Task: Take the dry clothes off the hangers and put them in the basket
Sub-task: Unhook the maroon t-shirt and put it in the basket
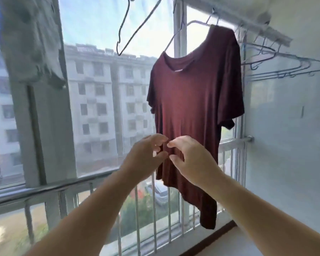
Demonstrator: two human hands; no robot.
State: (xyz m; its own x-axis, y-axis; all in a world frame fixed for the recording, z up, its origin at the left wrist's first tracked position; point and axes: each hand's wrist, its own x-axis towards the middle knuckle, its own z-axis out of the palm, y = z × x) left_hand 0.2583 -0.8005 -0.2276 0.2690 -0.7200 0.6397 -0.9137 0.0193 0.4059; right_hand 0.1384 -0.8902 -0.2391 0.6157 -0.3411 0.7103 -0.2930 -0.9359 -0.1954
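A dark maroon T-shirt [194, 100] hangs on a wire hanger [198, 23] from the rail at the upper right. Both my arms reach out in front of its lower half. My left hand [146, 156] and my right hand [190, 159] are side by side, fingers loosely curved, fingertips almost meeting. They hover in front of the fabric and hold nothing that I can see. No basket is in view.
An empty wire hanger [133, 32] hangs at top centre. Several more empty hangers [277, 61] cluster on the rail by the white right wall. A pale garment [31, 39] hangs at upper left. A metal railing [63, 187] and window run along the front.
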